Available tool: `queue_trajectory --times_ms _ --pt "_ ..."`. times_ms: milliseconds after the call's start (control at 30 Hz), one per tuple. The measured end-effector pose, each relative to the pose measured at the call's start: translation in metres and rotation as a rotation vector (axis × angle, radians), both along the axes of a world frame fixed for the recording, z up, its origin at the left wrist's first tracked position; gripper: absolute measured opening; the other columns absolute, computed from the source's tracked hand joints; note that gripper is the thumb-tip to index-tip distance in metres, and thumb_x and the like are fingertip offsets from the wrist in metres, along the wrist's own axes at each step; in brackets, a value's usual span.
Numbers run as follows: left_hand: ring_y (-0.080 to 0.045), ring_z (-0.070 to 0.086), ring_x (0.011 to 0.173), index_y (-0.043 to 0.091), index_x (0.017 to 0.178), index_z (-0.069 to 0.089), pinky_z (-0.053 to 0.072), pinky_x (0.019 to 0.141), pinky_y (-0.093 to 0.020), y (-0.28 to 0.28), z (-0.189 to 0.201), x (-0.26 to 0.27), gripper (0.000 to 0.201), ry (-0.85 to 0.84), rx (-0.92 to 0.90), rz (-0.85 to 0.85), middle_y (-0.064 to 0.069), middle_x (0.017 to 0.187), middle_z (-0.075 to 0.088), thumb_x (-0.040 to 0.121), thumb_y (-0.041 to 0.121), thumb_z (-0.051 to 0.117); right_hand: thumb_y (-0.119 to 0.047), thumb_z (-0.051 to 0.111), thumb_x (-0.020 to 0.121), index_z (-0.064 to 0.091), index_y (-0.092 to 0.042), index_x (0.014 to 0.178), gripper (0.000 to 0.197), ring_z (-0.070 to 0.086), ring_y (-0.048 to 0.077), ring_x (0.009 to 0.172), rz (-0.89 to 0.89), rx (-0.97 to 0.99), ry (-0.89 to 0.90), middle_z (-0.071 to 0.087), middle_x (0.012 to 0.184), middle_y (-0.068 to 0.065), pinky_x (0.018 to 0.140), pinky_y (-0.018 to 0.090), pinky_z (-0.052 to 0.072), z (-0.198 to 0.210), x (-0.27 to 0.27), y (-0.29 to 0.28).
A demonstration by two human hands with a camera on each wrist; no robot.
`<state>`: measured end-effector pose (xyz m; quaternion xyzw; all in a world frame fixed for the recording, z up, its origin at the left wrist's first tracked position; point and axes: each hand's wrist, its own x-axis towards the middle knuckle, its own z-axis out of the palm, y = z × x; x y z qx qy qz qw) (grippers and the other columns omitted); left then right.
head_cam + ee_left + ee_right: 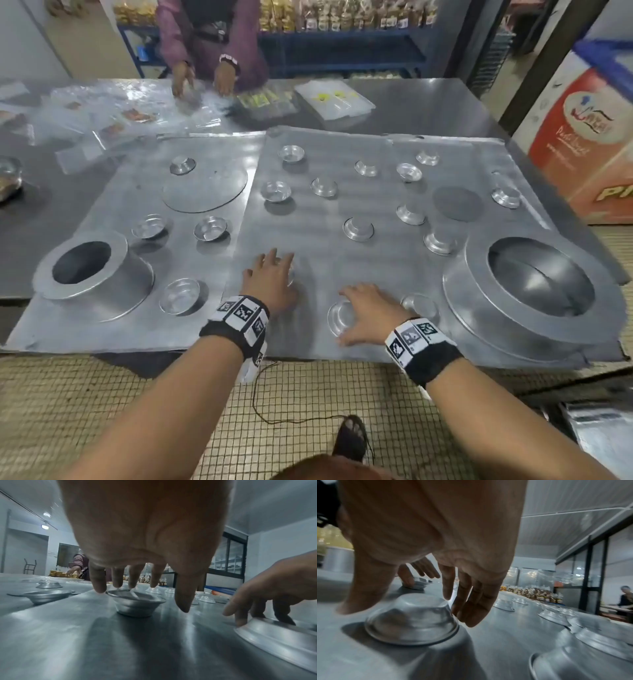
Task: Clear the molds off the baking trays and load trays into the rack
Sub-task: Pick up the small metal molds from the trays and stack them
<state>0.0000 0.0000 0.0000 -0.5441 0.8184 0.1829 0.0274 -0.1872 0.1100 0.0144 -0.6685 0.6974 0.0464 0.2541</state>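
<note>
Hands over the right baking tray (308, 212) on the worktop (428, 102): left hand (272, 279), fingers spread, above an upright small mold (135, 605); right hand (368, 313), fingers loosely spread, touching an inverted mold (411, 620) near the tray's front edge.

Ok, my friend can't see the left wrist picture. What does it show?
A left hand reaches down over a small upright metal mold on a shiny baking tray, fingers spread around its rim. At the right edge, the right hand touches an upside-down mold.
</note>
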Motion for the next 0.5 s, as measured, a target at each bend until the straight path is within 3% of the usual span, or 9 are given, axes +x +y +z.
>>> queue_trajectory --times_ms 267,500 --pt "-0.034 0.036 0.131 0.03 0.144 0.046 0.037 0.103 -0.047 -0.015 -0.009 -0.017 0.058 -0.071 0.011 0.13 -0.002 0.143 0.046 0.087 0.036 0.059 -0.061 0.077 0.053 0.049 -0.023 0.114 0.077 0.05 0.023 0.1 0.178 -0.002 0.066 0.048 0.11 -0.001 0.084 0.038 0.048 -0.016 -0.018 -0.024" --pt "-0.034 0.051 0.113 0.029 0.127 0.064 0.044 0.102 -0.039 -0.02 -0.009 -0.008 0.057 0.077 0.05 0.167 -0.002 0.124 0.055 0.073 0.044 0.073 -0.056 0.081 0.054 0.047 -0.024 0.12 0.081 0.045 0.023 0.106 0.168 0.03 -0.02 0.045 0.115 0.0 0.088 0.037 0.047 -0.017 -0.024 -0.031"
